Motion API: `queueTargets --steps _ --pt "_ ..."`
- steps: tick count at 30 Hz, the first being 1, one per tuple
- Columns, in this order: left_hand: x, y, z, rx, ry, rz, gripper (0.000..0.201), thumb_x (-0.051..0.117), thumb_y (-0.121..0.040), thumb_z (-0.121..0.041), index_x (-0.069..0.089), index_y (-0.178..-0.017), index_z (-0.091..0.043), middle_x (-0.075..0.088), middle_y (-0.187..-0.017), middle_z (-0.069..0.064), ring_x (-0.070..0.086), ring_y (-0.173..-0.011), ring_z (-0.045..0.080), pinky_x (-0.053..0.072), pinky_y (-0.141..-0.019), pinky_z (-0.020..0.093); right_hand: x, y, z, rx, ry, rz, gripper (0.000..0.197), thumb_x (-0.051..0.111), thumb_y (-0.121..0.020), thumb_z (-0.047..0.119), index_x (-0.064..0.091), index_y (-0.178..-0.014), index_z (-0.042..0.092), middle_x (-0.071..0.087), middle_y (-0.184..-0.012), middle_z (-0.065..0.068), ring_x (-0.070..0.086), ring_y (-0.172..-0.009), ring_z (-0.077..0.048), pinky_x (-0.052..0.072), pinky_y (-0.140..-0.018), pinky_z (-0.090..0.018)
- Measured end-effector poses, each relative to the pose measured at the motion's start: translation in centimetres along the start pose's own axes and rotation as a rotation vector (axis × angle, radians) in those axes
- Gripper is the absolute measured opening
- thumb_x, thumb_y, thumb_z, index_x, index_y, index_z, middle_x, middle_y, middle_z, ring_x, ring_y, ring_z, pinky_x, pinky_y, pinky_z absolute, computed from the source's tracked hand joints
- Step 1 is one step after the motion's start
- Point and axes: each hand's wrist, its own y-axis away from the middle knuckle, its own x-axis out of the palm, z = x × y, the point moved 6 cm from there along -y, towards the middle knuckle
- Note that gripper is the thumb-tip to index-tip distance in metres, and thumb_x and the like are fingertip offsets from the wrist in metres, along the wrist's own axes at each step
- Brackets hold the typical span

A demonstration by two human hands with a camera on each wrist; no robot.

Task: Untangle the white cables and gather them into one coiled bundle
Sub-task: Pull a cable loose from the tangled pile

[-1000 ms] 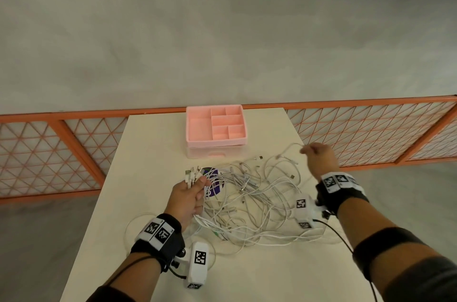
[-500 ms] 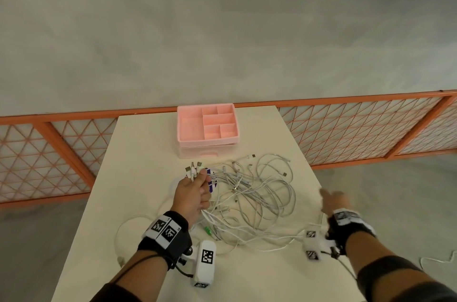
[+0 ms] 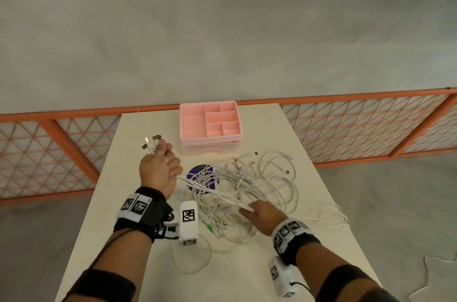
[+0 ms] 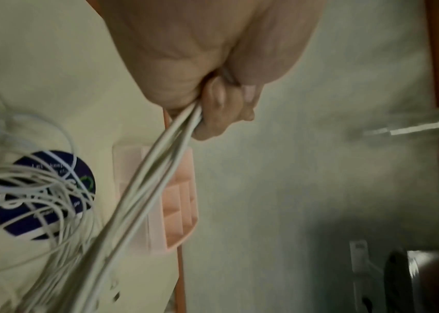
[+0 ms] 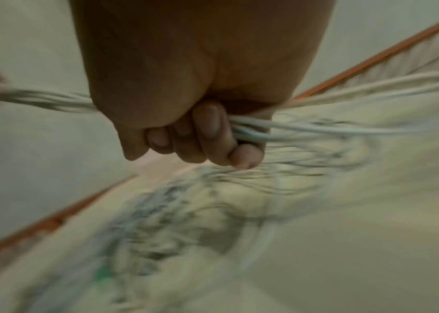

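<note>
Both hands fisted round white cables (image 3: 249,185) — left hand (image 3: 158,168) grip holds plug ends raised, right hand (image 3: 265,215) grip clutches strands low; rest tangled on worktop (image 3: 138,240) near pink tray (image 3: 210,123).

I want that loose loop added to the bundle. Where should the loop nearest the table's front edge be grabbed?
Judging by its pose, pinch the loose loop at its near arc, coming from above: it lies flat, apart from the tangle of white cables, just below the left wrist. Both the left hand and right hand already grip strands.
</note>
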Motion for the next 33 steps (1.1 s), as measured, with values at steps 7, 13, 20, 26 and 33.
queueTargets --steps 7,13,20,26,33 --pt "-3.2 -1.0 -0.4 -0.006 0.048 -0.051 0.034 0.043 -0.106 -0.032 0.051 -0.077 -0.015 0.033 -0.046 -0.009 0.022 -0.036 0.004 0.016 -0.036 0.019 -2.3 2.3 -13.1 0.294 0.275 -0.076 0.031 0.041 -0.098 0.053 0.058 -0.088 0.029 0.065 -0.093 0.004 0.064 -0.092 -0.021 0.049 -0.079 -0.031" --pt "-4.1 -0.7 1.3 -0.068 -0.039 -0.076 0.034 0.046 -0.105 -0.032 0.051 -0.076 -0.014 0.033 -0.044 -0.009 0.022 -0.034 0.004 0.015 -0.034 0.017 -8.4 4.7 -18.0 0.448 0.394 -0.239 0.027 0.041 -0.099 0.048 0.060 -0.093 0.029 0.067 -0.094 0.006 0.066 -0.092 -0.018 0.048 -0.083 -0.030" --pt "-3.5 3.7 8.5 -0.444 -0.525 0.211 0.029 0.051 -0.102 -0.029 0.053 -0.080 -0.011 0.029 -0.050 -0.005 0.021 -0.039 0.008 0.015 -0.038 0.016 -14.2 5.8 -19.2 0.572 0.406 -0.673 0.049 0.026 -0.101 0.049 0.066 -0.100 0.020 0.067 -0.100 -0.006 0.056 -0.099 -0.029 0.043 -0.089 -0.042" --pt "-3.7 4.6 9.8 -0.437 -0.592 0.188 0.030 0.051 -0.103 -0.030 0.053 -0.080 -0.010 0.030 -0.050 -0.005 0.021 -0.039 0.008 0.015 -0.040 0.015 -8.8 4.1 -21.6 0.605 0.453 -0.348 0.035 0.039 -0.096 0.024 0.064 -0.120 0.017 0.064 -0.116 -0.005 0.059 -0.109 -0.027 0.051 -0.095 -0.038" --pt "-4.0 4.2 9.1 -0.392 -0.588 0.168 0.032 0.052 -0.102 -0.031 0.054 -0.077 -0.012 0.030 -0.052 -0.004 0.021 -0.041 0.009 0.016 -0.042 0.016 -4.1 2.7 -20.7 0.634 0.461 0.083 0.053 0.064 -0.070 0.042 0.056 -0.121 0.036 0.049 -0.132 0.000 0.044 -0.128 -0.027 0.037 -0.110 -0.039"
